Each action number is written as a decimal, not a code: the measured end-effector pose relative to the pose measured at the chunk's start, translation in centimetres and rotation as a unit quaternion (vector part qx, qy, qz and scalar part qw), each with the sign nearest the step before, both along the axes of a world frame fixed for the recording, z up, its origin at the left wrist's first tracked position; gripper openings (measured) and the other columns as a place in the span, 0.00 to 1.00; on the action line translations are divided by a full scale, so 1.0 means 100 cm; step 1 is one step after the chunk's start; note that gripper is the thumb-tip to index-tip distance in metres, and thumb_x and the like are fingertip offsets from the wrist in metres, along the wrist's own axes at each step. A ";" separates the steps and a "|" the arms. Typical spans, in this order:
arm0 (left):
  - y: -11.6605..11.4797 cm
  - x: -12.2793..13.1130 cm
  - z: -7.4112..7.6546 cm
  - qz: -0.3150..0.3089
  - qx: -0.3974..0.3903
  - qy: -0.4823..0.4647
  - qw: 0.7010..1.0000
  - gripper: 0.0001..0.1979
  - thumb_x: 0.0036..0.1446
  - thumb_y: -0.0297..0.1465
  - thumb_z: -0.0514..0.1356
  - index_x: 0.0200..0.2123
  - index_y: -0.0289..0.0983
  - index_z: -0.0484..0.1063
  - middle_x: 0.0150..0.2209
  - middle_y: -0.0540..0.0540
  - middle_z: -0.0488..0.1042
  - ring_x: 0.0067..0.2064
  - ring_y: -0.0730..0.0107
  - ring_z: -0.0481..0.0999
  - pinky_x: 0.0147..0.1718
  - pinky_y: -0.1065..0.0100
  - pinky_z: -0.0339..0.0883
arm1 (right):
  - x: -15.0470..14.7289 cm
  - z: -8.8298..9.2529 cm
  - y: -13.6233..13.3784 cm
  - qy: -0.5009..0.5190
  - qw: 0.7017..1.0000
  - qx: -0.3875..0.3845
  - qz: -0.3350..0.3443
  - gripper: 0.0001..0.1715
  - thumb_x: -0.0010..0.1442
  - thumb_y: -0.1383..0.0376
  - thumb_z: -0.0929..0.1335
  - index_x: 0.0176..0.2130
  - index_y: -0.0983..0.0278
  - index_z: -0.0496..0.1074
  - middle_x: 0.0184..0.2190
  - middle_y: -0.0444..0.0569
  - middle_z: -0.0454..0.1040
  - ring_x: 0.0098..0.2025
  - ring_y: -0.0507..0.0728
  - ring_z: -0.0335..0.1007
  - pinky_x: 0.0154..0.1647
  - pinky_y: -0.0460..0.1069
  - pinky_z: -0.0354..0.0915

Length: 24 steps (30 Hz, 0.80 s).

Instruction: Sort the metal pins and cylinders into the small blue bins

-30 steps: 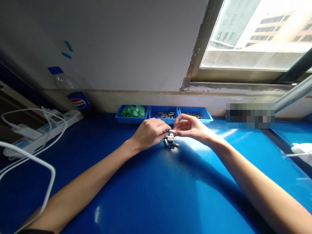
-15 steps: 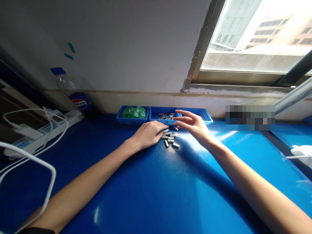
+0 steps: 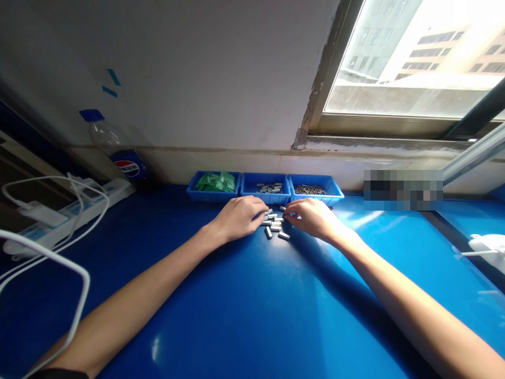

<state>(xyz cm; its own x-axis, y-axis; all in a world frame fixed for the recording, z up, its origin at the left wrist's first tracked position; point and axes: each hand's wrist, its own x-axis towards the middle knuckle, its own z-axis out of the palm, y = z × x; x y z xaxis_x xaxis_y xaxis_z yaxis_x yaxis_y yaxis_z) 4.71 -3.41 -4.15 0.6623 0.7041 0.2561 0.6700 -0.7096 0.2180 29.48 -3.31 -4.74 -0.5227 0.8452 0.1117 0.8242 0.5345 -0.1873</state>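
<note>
Several small grey metal pieces (image 3: 275,226) lie in a loose cluster on the blue table (image 3: 244,316). My left hand (image 3: 239,216) rests palm down at the cluster's left edge, fingers curled, fingertips touching the pieces. My right hand (image 3: 311,217) lies at the cluster's right edge, fingertips pinched together at a piece. What either hand holds is too small to make out. Behind the cluster stand three blue trays: the left tray (image 3: 193,193) holds green parts, the middle tray (image 3: 248,196) grey pieces, the right tray (image 3: 335,193) thin dark metal parts.
A plastic bottle (image 3: 114,147) with a blue cap leans against the wall at the back left. A white power strip (image 3: 67,218) with white cables (image 3: 79,279) lies along the left. A white object (image 3: 487,245) sits at the right edge. A window is at the upper right.
My right hand, stretched open over the trays half a second ago, has dropped to the table and pinched at the pieces. My left hand has stayed by the cluster.
</note>
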 end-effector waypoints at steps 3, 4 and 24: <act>-0.001 0.001 0.002 0.003 0.005 -0.004 1.000 0.14 0.68 0.29 0.57 0.50 0.38 0.81 0.52 0.46 0.82 0.53 0.59 0.81 0.52 0.63 0.74 | 0.002 -0.003 0.003 0.009 1.000 0.009 -0.023 0.08 0.63 0.70 0.68 0.38 0.63 0.80 0.36 0.52 0.83 0.39 0.62 0.80 0.38 0.51 0.65; -0.001 0.001 0.002 0.002 0.008 -0.006 1.000 0.14 0.68 0.29 0.57 0.49 0.39 0.81 0.51 0.46 0.83 0.53 0.59 0.82 0.52 0.63 0.74 | 0.004 -0.004 0.004 0.023 0.999 0.005 -0.023 0.08 0.61 0.71 0.68 0.39 0.63 0.78 0.35 0.51 0.82 0.38 0.61 0.79 0.37 0.50 0.64; -0.009 0.006 0.010 -0.061 0.085 -0.041 0.994 0.10 0.68 0.33 0.59 0.43 0.38 0.81 0.43 0.44 0.84 0.45 0.61 0.83 0.46 0.63 0.74 | -0.002 0.029 -0.008 0.477 0.821 -0.315 -0.012 0.19 0.53 0.53 0.80 0.36 0.64 0.79 0.32 0.49 0.83 0.35 0.57 0.80 0.43 0.52 0.74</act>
<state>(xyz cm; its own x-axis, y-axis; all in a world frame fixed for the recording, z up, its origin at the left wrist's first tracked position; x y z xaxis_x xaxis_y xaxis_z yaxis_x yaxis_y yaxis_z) 5.34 -4.35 -3.19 0.7123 0.5620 0.4205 0.5620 -0.8156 0.1379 29.30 -4.08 -1.84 -0.4341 0.9009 -0.0020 0.1507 0.0704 -0.9861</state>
